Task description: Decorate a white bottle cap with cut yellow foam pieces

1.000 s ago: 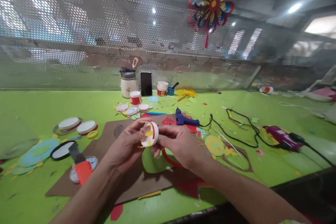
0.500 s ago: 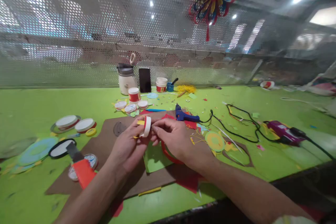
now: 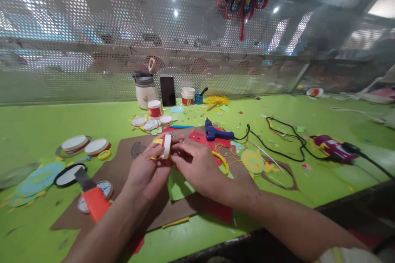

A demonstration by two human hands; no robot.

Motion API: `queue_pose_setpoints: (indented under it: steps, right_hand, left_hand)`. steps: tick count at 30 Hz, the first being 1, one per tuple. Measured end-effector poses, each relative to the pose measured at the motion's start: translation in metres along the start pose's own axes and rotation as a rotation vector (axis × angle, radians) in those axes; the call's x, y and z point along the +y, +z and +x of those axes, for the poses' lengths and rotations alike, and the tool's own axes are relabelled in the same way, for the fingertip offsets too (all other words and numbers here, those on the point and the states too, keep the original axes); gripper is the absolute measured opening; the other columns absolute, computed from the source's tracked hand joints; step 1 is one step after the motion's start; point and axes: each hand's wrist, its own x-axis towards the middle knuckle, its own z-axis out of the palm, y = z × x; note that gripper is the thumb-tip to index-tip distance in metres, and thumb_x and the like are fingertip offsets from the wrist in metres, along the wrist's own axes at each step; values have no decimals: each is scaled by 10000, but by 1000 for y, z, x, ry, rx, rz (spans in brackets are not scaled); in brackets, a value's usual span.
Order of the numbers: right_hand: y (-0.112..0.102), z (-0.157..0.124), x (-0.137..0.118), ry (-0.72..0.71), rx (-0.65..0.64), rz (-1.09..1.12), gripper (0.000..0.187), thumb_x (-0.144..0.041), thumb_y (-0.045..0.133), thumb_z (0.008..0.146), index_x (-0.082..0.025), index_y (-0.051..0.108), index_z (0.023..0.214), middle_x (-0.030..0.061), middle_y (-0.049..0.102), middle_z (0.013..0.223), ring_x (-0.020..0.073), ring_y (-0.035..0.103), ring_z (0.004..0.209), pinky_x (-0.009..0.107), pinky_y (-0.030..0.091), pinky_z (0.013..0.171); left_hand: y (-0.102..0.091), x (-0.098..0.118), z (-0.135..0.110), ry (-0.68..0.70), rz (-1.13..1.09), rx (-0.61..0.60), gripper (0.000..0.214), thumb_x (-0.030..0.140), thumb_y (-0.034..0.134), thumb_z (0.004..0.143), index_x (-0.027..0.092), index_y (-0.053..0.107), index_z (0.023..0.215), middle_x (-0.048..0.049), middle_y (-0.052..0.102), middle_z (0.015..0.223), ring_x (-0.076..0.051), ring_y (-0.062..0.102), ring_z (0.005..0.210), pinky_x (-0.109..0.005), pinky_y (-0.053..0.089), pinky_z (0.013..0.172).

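My left hand (image 3: 148,170) is closed round a small white round lid (image 3: 166,146) with red and yellow paper strips, held on edge above a brown cardboard sheet (image 3: 123,164). My right hand (image 3: 197,164) pinches the lid's right side with thumb and fingertips. A yellow strip loop (image 3: 222,161) and a green paper piece (image 3: 179,185) lie under the right hand.
A blue glue gun (image 3: 216,133) with a black cable (image 3: 277,139) lies behind the hands. A red-handled scraper (image 3: 92,197), white lids (image 3: 83,146), a white jar (image 3: 144,92), a phone (image 3: 168,90) and a purple tool (image 3: 333,148) sit on the green table (image 3: 37,127). A perforated screen (image 3: 92,49) backs it.
The lid has been turned from face-on to edge-on between both hands. Both hands have shifted slightly left and away. The view has tilted down a little.
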Motion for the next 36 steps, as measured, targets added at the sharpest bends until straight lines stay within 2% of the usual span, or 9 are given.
queue_pose_setpoints:
  steps: [5, 9, 14, 22, 24, 28, 31, 33, 36]
  right_hand:
    - [6, -7, 0, -162, -30, -180, 182, -56, 580, 851, -159, 674, 968, 105, 659, 1067, 221, 591, 1049, 373, 470, 965]
    - [10, -10, 2, -192, -31, -253, 136, -104, 558, 893, -160, 659, 964, 103, 637, 1028, 217, 584, 1011, 368, 490, 923]
    - [9, -11, 7, -256, -31, -337, 165, -123, 505, 925, -168, 661, 892, 84, 615, 923, 206, 587, 919, 356, 509, 840]
    - [1, -9, 9, -437, 12, -199, 188, -148, 492, 931, -163, 676, 894, 99, 665, 921, 196, 616, 922, 352, 526, 839]
    - [-4, -8, 4, -312, 28, -46, 123, -165, 569, 885, -183, 686, 851, 66, 687, 869, 175, 633, 842, 329, 541, 785]
    - [-21, 0, 1, 186, 3, 434, 88, -269, 660, 813, -187, 686, 793, 19, 682, 719, 137, 621, 609, 280, 544, 559]
    - [-38, 11, 5, 273, 34, 621, 138, -306, 712, 762, -174, 679, 748, 40, 717, 810, 124, 628, 590, 287, 556, 562]
    - [-48, 16, 8, 313, 26, 593, 148, -302, 740, 734, -166, 682, 731, 51, 728, 860, 119, 638, 607, 292, 561, 609]
    - [-59, 20, 11, 405, -86, 528, 155, -299, 770, 704, -166, 695, 729, 51, 729, 859, 126, 654, 664, 301, 560, 682]
  left_hand:
    - [-2, -4, -1, 41, 24, -13, 254, -26, 502, 777, 124, 696, 846, -59, 721, 715, -168, 711, 705, -211, 578, 621]
    - [0, -4, -4, 22, 28, -12, 265, -48, 505, 753, 130, 696, 797, -44, 701, 652, -156, 709, 691, -162, 558, 560]
    - [4, -3, -6, 5, 21, -4, 278, -57, 494, 741, 122, 703, 779, -51, 703, 648, -158, 708, 699, -183, 580, 620]
    - [3, 8, -7, 45, 119, 16, 237, -44, 500, 754, 100, 686, 730, -68, 705, 655, -127, 668, 580, -180, 574, 575]
    - [1, 13, -7, 76, 150, 33, 199, -37, 526, 754, 97, 674, 744, -72, 707, 667, -137, 676, 582, -193, 577, 568]
    - [-2, 20, -5, 127, 246, 67, 119, 38, 582, 785, 126, 636, 845, -54, 704, 676, -169, 683, 548, -255, 582, 506]
    - [-3, 19, -6, 93, 440, 30, 150, 125, 607, 805, 144, 603, 953, -61, 707, 696, -211, 698, 559, -280, 566, 454]
    - [-2, 15, -8, 67, 538, -29, 210, 179, 637, 799, 154, 589, 1001, -66, 709, 716, -232, 705, 573, -287, 557, 436]
    - [-1, 9, -11, 87, 617, -99, 270, 229, 690, 770, 164, 605, 1018, -43, 696, 710, -210, 682, 535, -273, 543, 407]
